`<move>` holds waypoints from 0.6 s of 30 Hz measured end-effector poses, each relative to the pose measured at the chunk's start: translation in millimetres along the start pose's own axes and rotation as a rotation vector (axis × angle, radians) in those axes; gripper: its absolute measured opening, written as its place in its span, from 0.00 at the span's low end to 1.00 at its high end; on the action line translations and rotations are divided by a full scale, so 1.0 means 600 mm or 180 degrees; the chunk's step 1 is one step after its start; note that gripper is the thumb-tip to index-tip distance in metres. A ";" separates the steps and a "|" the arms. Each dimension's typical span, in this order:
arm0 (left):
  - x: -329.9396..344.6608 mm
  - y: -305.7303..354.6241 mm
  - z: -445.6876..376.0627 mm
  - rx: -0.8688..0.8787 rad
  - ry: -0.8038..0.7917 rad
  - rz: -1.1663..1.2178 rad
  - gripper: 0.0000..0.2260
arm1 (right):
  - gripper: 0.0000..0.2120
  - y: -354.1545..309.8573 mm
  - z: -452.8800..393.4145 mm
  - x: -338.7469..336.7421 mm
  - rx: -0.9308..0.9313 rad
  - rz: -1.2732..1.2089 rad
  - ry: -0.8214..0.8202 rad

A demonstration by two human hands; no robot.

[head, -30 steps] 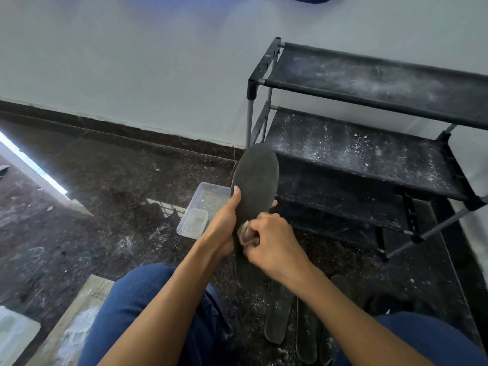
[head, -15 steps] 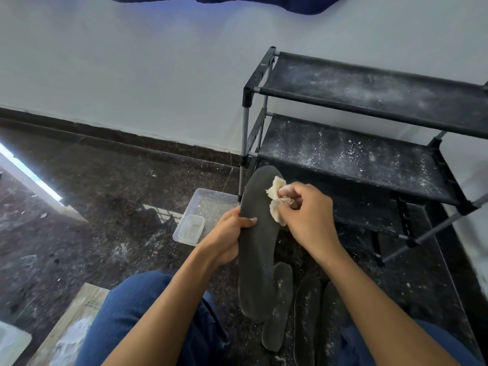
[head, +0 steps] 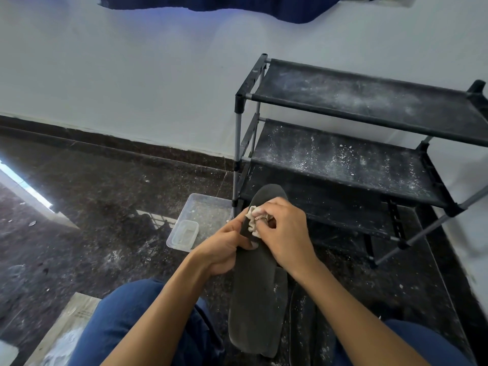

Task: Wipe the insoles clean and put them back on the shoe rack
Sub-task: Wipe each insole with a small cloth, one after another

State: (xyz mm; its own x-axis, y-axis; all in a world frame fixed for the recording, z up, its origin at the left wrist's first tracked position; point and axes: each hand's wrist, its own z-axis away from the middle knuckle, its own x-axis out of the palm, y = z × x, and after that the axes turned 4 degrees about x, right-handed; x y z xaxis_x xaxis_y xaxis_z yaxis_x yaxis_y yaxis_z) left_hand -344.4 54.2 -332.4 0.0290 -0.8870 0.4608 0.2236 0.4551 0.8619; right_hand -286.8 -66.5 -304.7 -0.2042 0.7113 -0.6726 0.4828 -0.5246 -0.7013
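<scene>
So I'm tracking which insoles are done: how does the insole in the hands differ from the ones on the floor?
The held insole is lifted and tilted, gripped by the left hand while the right hand presses a cloth on it; the floor insoles lie flat and untouched. The held insole looks mostly clean; the floor insoles carry white specks. All are dark grey and similar in shape.

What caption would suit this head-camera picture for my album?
Left hand holds a dark insole while right hand rubs it with a cloth.
</scene>
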 end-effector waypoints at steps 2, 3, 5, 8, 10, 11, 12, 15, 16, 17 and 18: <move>0.000 0.002 0.002 -0.0017 -0.0238 0.0090 0.33 | 0.10 0.006 -0.008 -0.010 -0.0060 0.0066 0.0213; -0.001 0.002 0.003 -0.0016 -0.0365 0.0116 0.34 | 0.11 0.011 -0.014 -0.016 -0.0035 0.0117 0.0387; -0.002 0.000 0.002 -0.0052 -0.0531 0.0141 0.37 | 0.11 0.021 -0.025 -0.031 0.0158 0.0163 0.0707; -0.002 -0.005 -0.001 -0.0094 -0.0578 0.0296 0.39 | 0.10 0.023 -0.021 -0.032 0.0338 0.0113 0.0667; -0.003 -0.008 -0.003 -0.0073 -0.0559 0.0415 0.38 | 0.09 0.014 -0.008 -0.018 0.0288 0.0211 0.0402; -0.004 -0.009 -0.005 -0.0067 -0.0516 0.0437 0.38 | 0.10 0.011 -0.002 -0.012 0.0220 0.0336 0.0296; -0.005 -0.010 -0.006 -0.0062 -0.0473 0.0449 0.37 | 0.11 0.010 0.002 -0.008 0.0153 0.0451 0.0210; -0.006 -0.011 -0.007 -0.0059 -0.0444 0.0450 0.38 | 0.11 0.018 -0.001 -0.012 0.0089 0.0498 0.0104; -0.007 -0.011 -0.005 -0.0062 -0.0478 0.0450 0.37 | 0.11 0.021 -0.003 -0.014 0.0091 0.0465 0.0118; -0.006 -0.010 -0.004 -0.0070 -0.0521 0.0444 0.37 | 0.11 0.023 -0.005 -0.016 0.0081 0.0418 0.0161; -0.006 -0.010 -0.003 -0.0080 -0.0568 0.0417 0.37 | 0.10 0.023 -0.007 -0.018 0.0073 0.0369 0.0212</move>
State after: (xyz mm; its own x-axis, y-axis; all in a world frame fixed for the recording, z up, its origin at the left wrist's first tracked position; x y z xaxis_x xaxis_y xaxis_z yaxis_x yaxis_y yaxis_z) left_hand -344.0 54.6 -339.4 -0.1129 -0.7916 0.6005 0.2534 0.5614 0.7878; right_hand -274.4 -79.3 -306.2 -0.0909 0.6744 -0.7328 0.4802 -0.6150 -0.6255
